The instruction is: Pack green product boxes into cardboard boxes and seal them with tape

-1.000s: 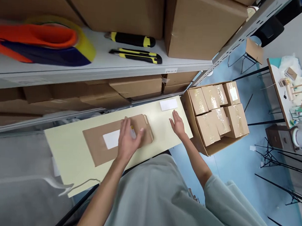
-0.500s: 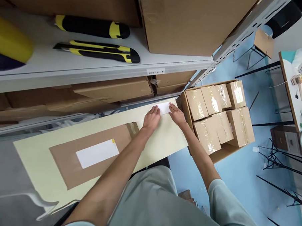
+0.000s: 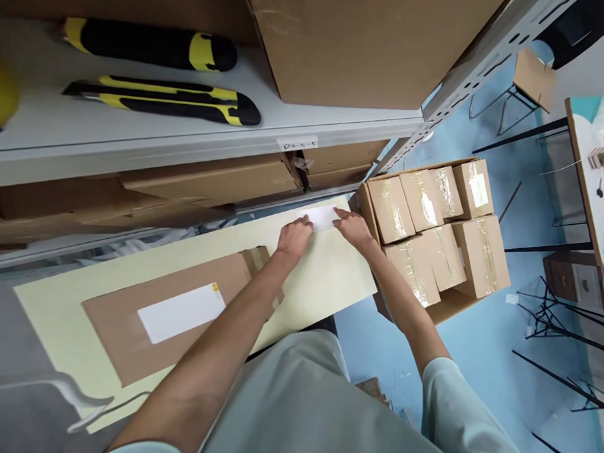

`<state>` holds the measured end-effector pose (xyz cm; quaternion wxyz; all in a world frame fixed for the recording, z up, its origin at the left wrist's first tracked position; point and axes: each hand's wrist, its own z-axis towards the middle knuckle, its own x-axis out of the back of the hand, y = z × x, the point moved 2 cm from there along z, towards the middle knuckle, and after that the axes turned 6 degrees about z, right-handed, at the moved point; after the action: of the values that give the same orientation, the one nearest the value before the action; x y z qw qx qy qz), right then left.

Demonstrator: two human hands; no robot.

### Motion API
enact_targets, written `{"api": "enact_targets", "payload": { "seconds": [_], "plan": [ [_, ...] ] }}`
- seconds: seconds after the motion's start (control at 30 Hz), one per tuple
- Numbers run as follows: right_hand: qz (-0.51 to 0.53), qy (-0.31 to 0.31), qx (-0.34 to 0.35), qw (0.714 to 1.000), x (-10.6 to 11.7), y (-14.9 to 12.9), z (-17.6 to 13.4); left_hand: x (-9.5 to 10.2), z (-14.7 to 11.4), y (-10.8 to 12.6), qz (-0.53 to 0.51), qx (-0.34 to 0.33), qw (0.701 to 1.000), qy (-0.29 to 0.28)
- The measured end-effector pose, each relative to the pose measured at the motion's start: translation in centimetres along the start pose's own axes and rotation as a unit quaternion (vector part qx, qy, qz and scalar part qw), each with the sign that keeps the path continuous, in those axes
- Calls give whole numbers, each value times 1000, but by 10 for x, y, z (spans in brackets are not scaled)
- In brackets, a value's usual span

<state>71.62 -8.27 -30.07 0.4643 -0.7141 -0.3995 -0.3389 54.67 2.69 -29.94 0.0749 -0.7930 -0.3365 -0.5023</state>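
Note:
A small white paper slip (image 3: pixel 321 218) lies at the far right end of a pale yellow board (image 3: pixel 330 268). My left hand (image 3: pixel 295 237) is at the slip's left end, fingers curled in and closed on its edge. At the opposite end, my right hand (image 3: pixel 354 229) holds the slip's right edge between closed fingertips. Left of my hands, a flat brown cardboard piece (image 3: pixel 112 325) rests on the same board, bearing a large white label (image 3: pixel 181 312) with a small yellow mark. My left forearm covers part of the cardboard.
A shelf (image 3: pixel 186 138) runs above the board, carrying two black-and-yellow utility knives (image 3: pixel 177 101) and a large carton (image 3: pixel 360 49). To the right, an open box (image 3: pixel 446 311) holds several taped cartons (image 3: pixel 393 207). Farther right stands a cluttered table (image 3: pixel 582 178).
My left hand's fingers have curled, and my right hand's fingers have drawn together at the slip's edge. The view has shifted slightly, so the knives and board appear farther left.

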Motion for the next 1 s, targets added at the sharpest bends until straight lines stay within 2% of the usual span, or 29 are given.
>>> {"api": "enact_targets", "payload": {
  "seconds": [0.2, 0.3, 0.43, 0.5, 0.53, 0.6, 0.67, 0.73, 0.83, 1.0],
  "plan": [
    [4, 22, 8, 1000, -4, -5, 0, 0, 4, 2, -18, 15, 1000, -6],
    [60, 115, -46, 990, -7, -7, -4, 0, 4, -1, -42, 39, 998, -1],
    [158, 273, -130, 940, -12, -12, -17, 1, -5, -10, -79, 77, 993, 35],
    [196, 306, -142, 921, -17, -19, -21, 1, -10, -14, -143, 114, 980, 80],
    [211, 310, -137, 917, -19, -24, -20, 0, -13, -17, -197, 145, 964, 104],
    [237, 291, -109, 920, -26, -36, -14, -2, -16, -21, -303, 211, 919, 136],
    [257, 248, -75, 931, -34, -50, -3, -5, -18, -22, -354, 251, 890, 136],
    [267, 191, -55, 943, -41, -64, 12, -5, -21, -22, -358, 262, 887, 127],
    [257, 129, -63, 956, -47, -80, 29, 3, -32, -21, -354, 273, 884, 137],
    [211, 77, -92, 970, -48, -90, 37, 33, -52, -23, -291, 267, 902, 176]
  ]
}}
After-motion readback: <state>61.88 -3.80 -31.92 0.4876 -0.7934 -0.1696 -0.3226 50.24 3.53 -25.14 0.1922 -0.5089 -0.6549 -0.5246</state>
